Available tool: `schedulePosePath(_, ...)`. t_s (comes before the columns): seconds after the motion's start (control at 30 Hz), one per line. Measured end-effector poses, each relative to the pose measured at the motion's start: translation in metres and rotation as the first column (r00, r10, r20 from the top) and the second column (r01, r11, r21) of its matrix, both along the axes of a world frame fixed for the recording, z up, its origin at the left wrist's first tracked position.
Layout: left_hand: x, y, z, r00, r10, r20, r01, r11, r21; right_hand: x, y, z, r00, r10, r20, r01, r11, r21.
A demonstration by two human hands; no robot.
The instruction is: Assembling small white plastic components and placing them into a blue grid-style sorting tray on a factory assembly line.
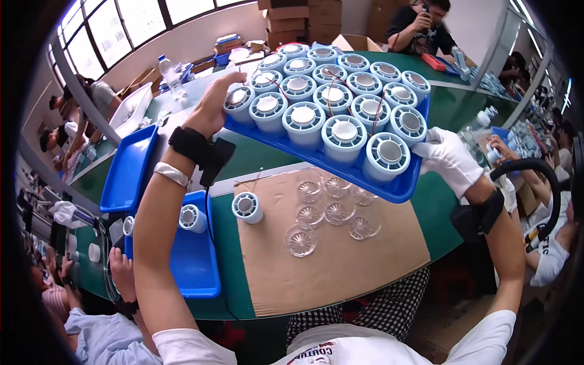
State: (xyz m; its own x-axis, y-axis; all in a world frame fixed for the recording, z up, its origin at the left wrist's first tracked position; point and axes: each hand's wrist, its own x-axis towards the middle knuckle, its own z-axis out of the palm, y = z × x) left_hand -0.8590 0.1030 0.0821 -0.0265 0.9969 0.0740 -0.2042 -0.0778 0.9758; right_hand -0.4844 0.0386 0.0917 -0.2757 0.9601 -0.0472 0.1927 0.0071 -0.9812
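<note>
My left hand [212, 104], bare, and my right hand [449, 159], in a white glove, hold up a blue plastic tray [396, 193] by its left and right ends. The tray hangs tilted above the table. Rows of light blue cylindrical housings [344, 139] with slotted rims and pale round centres fill it; thin red and dark wires lie across some. Below, a single similar housing [247, 208] sits on a cardboard sheet [340, 277], wires sticking up behind it. Beside it on the cardboard lie several clear ribbed plastic discs [302, 239].
At left, a second blue tray [196, 271] holds a housing [193, 218]; another blue tray [131, 167] lies beyond it. A water bottle [171, 78] stands at the far left. One person [426, 33] sits across the green table; a co-worker's hand [121, 274] is close on my left.
</note>
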Motion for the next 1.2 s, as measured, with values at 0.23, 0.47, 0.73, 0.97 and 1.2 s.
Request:
schedulePosePath(0.23,-0.007,0.091,-0.022,0.971,-0.237,0.013,0.237,0.972,-0.007,-0.034,-0.018,-0.019,0.974,-0.223,0.049,0.215,0.968,0.133)
schedulePosePath(0.47,0.008,0.161,-0.009,0.93,-0.359,-0.075,0.347,0.928,-0.139,-0.078,-0.026,-0.019,0.867,-0.498,-0.036,0.498,0.867,0.01)
schedulePosePath(0.73,0.024,0.194,-0.013,0.922,-0.342,-0.183,0.338,0.94,-0.05,-0.095,-0.024,-0.038,0.77,-0.626,-0.122,0.634,0.772,0.046)
schedulePosePath(0.97,0.03,0.199,-0.016,0.915,-0.354,-0.191,0.334,0.934,-0.129,-0.098,-0.022,-0.047,0.753,-0.634,-0.175,0.647,0.763,0.022)
schedulePosePath(1.2,0.014,0.206,-0.012,0.84,-0.492,-0.229,0.464,0.87,-0.168,-0.086,-0.009,-0.082,0.719,-0.661,-0.215,0.661,0.746,-0.083)
